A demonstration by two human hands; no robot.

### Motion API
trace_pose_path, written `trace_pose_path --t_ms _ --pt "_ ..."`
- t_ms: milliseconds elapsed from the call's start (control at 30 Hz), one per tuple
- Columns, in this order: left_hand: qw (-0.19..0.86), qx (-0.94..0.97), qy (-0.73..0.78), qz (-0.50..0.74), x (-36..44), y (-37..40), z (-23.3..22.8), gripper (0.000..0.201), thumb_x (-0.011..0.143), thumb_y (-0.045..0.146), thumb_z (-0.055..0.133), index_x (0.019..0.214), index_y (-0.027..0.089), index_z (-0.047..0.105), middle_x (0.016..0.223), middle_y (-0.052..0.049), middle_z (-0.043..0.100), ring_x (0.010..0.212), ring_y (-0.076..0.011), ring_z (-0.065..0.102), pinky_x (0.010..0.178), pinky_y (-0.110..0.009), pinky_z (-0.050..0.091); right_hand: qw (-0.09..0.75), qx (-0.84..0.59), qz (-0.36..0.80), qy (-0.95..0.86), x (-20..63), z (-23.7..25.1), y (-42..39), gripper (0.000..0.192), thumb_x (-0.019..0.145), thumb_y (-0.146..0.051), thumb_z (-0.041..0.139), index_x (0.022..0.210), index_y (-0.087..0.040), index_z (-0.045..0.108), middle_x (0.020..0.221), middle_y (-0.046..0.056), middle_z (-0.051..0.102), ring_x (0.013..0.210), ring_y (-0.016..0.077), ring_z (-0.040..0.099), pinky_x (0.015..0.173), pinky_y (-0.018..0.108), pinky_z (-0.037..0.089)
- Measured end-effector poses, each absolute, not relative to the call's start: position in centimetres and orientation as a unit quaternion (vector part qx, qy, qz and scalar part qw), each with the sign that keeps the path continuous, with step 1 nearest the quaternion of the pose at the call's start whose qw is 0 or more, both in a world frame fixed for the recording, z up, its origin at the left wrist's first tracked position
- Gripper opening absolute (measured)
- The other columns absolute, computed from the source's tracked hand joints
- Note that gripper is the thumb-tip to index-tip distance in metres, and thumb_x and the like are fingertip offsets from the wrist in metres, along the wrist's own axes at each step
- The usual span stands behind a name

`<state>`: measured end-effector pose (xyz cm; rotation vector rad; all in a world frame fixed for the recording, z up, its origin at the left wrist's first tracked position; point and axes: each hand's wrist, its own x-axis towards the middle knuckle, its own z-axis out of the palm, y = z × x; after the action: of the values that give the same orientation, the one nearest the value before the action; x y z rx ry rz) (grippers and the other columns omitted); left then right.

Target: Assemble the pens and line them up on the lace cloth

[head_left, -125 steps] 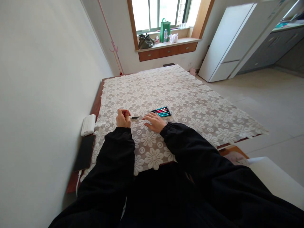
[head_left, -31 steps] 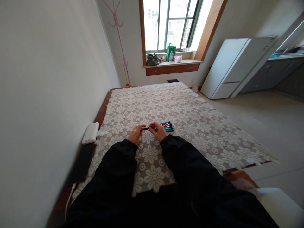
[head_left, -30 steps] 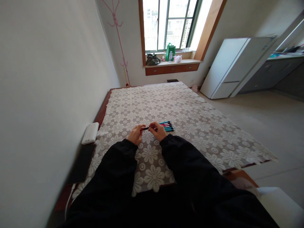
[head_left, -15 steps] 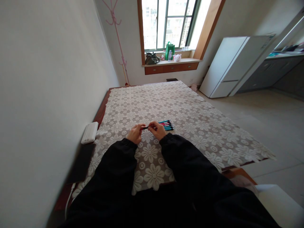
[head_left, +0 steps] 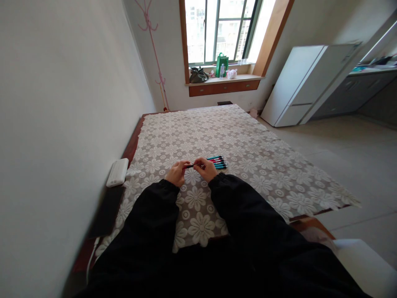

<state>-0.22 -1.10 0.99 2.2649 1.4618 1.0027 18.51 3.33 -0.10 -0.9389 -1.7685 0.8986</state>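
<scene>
Between my two hands a dark, slim pen lies almost level above the tablecloth. My left hand is closed round its left end. The fingertips of my right hand pinch the other end, and the fingers hide its tip. Just beyond my right hand, several pens with teal and red barrels and black ends lie side by side on the cloth, partly covered by that hand.
A flowered lace tablecloth covers the long table. Along the left wall lie a white power bank and a dark flat object with a white cable. A white chair stands at the lower right.
Both hands stay in almost the same place with the pen between them. The whole view has shifted very slightly; the row of pens lies as before.
</scene>
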Motion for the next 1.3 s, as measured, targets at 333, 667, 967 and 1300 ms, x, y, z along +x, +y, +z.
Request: trace_pose_path --t_ms 333,667,967,1300 --pt "0.128 0.785 0.497 0.348 -0.2 -1.2 1.1 0.041 0.085 0.002 0.043 0.119 0.023 0.05 0.115 -0.004 0.073 0.114 -0.0206 0.061 0.096 -0.039 0.053 0.447 -0.39 0.36 -0.72 18.6 -0.1 3.3 0.017 0.083 -0.036 0.064 0.084 -0.019 0.063 0.069 -0.001 0.067 0.06 0.0123 0.057 0.06 0.024 0.041" --pt "0.125 0.785 0.495 0.351 -0.5 -0.9 0.3 0.042 0.084 0.003 0.043 0.121 0.023 0.05 0.117 -0.005 0.071 0.113 -0.0208 0.062 0.098 -0.04 0.052 0.396 -0.443 0.296 -0.748 19.1 -0.1 3.2 0.028 0.091 -0.046 0.059 0.081 -0.021 0.065 0.061 -0.002 0.064 0.055 0.0113 0.055 0.056 0.023 0.037" --pt "0.131 0.788 0.49 0.349 -0.6 -0.9 0.3 0.043 0.085 0.003 0.043 0.121 0.024 0.049 0.116 -0.005 0.072 0.113 -0.0204 0.064 0.097 -0.039 0.053 0.38 -0.389 0.234 -0.806 18.9 0.3 2.9 0.019 0.093 -0.037 0.058 0.091 -0.02 0.068 0.077 0.001 0.066 0.065 0.0125 0.053 0.062 0.023 0.037" --pt "0.138 0.789 0.488 0.347 -0.4 -1.1 0.5 0.042 0.085 0.003 0.042 0.121 0.024 0.048 0.116 -0.005 0.072 0.115 -0.0204 0.063 0.099 -0.04 0.053 0.336 -0.404 0.222 -0.821 19.0 0.9 2.3 0.024 0.091 -0.039 0.063 0.107 -0.021 0.065 0.082 0.001 0.069 0.066 0.0122 0.058 0.063 0.022 0.035"
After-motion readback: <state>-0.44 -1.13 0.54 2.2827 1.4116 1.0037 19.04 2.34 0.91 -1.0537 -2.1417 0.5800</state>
